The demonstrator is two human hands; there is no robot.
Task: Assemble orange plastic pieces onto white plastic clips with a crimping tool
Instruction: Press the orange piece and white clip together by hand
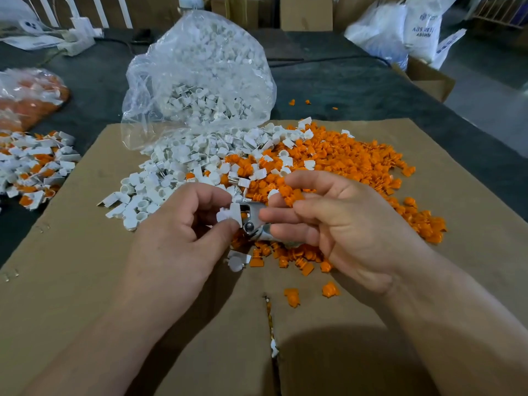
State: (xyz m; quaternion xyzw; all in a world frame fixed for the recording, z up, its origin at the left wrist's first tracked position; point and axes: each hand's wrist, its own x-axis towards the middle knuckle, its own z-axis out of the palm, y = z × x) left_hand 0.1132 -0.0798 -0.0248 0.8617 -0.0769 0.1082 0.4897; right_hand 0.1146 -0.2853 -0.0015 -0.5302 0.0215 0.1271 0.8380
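Clip at the tool, centre near

The left hand [183, 230] pinches one clip [228, 216] against the one tool [253, 221] – the right hand [328, 221] curls round that, with a few orange pieces [288, 194] at its fingertips. The clip is probably light, stiff and slick, so pinch its flat faces. The white heap [171, 172] and orange heap [357, 164] beyond are uncountable

On the cardboard [85, 281] the bag [200, 67] sits at the far edge, clips [171, 172] spilled before it, pieces [357, 161] to their right, the tool [253, 224] in my right hand [343, 224] beside a clip [228, 215] in my left hand [183, 232] at the middle, and off its left edge a pile [34, 164] lies before another bag [28, 95].
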